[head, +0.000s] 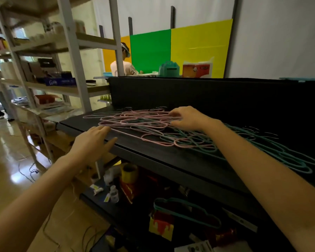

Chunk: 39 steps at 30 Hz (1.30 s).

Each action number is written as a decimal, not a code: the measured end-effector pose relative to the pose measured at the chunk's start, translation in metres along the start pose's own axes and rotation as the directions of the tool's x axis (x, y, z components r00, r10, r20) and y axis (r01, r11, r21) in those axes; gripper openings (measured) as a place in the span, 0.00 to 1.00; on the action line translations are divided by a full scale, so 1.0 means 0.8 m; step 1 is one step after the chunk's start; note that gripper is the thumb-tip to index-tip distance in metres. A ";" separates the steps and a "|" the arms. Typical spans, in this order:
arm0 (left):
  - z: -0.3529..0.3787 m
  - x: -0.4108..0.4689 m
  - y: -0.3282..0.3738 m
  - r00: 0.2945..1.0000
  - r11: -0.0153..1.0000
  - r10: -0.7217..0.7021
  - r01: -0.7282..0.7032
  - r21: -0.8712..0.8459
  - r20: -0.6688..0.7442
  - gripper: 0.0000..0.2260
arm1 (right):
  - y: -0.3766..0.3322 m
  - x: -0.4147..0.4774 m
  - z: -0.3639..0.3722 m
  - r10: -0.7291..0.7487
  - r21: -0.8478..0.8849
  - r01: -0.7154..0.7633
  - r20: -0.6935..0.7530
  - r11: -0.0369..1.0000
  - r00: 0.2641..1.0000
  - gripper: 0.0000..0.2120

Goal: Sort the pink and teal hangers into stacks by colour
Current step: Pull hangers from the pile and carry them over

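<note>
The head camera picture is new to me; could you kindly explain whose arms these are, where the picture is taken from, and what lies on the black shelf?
There is no machine here. A person wears one wide-angle camera on the head, looking forward and down, so the two bare arms are the wearer's own. On the black shelf lies a tangled heap of thin hangers. The pink hangers are mostly to the left and the teal hangers to the right, and they overlap in the middle. The right hand lies on the pink hangers with its fingers above and thumb below, apparently pinching some. The left hand is open by the shelf's front edge and holds nothing. A second teal bunch lies on the lower shelf.
</note>
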State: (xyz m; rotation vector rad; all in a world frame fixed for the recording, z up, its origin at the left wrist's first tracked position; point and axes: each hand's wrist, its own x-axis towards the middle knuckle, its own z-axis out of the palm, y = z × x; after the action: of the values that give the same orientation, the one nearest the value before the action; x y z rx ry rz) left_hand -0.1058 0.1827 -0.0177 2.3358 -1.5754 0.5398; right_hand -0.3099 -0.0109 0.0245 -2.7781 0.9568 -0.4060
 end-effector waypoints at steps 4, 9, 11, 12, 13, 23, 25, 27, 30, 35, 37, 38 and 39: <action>0.025 0.059 -0.032 0.999 0.998 0.041 -0.042 -0.048 -0.017 0.18 | 0.023 0.049 0.002 0.111 -0.075 -0.110 0.010 0.991 0.994 0.27; 0.056 0.120 -0.057 0.998 0.987 0.064 -0.061 -0.151 0.016 0.20 | 0.055 0.088 0.010 0.273 -0.126 -0.259 0.111 0.958 0.956 0.36; 0.065 0.147 -0.063 0.997 0.985 0.081 -0.079 -0.155 0.007 0.20 | 0.065 0.095 0.008 0.319 -0.136 -0.301 0.136 0.944 0.938 0.39; 0.068 0.160 -0.065 0.996 0.982 0.093 -0.092 -0.166 -0.002 0.20 | 0.070 0.097 0.007 0.331 -0.117 -0.316 0.154 0.942 0.931 0.40; 0.072 0.171 -0.067 0.994 0.977 0.106 -0.105 -0.184 -0.001 0.20 | 0.072 0.099 0.007 0.339 -0.084 -0.329 0.180 0.940 0.923 0.41; 0.104 0.258 -0.078 0.966 0.912 0.258 -0.250 -0.325 -0.018 0.18 | 0.062 0.109 0.000 0.327 -0.040 -0.325 0.101 0.945 0.939 0.37; 0.105 0.269 -0.078 0.955 0.889 0.297 -0.281 -0.361 -0.011 0.17 | 0.057 0.103 -0.007 0.346 -0.044 -0.345 0.035 0.938 0.937 0.39; 0.103 0.276 -0.074 0.941 0.860 0.338 -0.319 -0.399 -0.025 0.17 | 0.055 0.090 -0.017 0.392 -0.055 -0.393 -0.030 0.918 0.919 0.42; 0.096 0.275 -0.058 0.926 0.832 0.378 -0.332 -0.446 0.017 0.23 | 0.054 0.061 -0.032 0.470 -0.038 -0.478 -0.132 0.878 0.873 0.42; 0.089 0.253 -0.029 0.812 0.786 0.551 -0.429 -0.444 0.191 0.41 | 0.047 0.014 -0.040 0.550 -0.011 -0.569 -0.238 0.822 0.800 0.47; 0.089 0.251 -0.021 0.771 0.772 0.610 -0.526 -0.356 0.184 0.41 | 0.043 0.000 -0.039 0.576 0.003 -0.599 -0.279 0.801 0.768 0.43; 0.089 0.250 -0.019 0.753 0.762 0.631 -0.555 -0.333 0.188 0.42 | 0.042 -0.006 -0.038 0.587 0.006 -0.615 -0.303 0.789 0.751 0.40; 0.090 0.250 -0.017 0.734 0.750 0.648 -0.569 -0.337 0.204 0.41 | 0.039 -0.012 -0.036 0.595 0.008 -0.627 -0.325 0.779 0.735 0.38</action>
State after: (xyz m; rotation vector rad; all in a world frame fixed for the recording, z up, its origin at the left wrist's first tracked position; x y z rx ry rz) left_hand -0.0149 -0.0080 0.0075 1.7226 -2.4287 0.0659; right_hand -0.3442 -0.0318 0.0422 -2.2994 1.9325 -0.7028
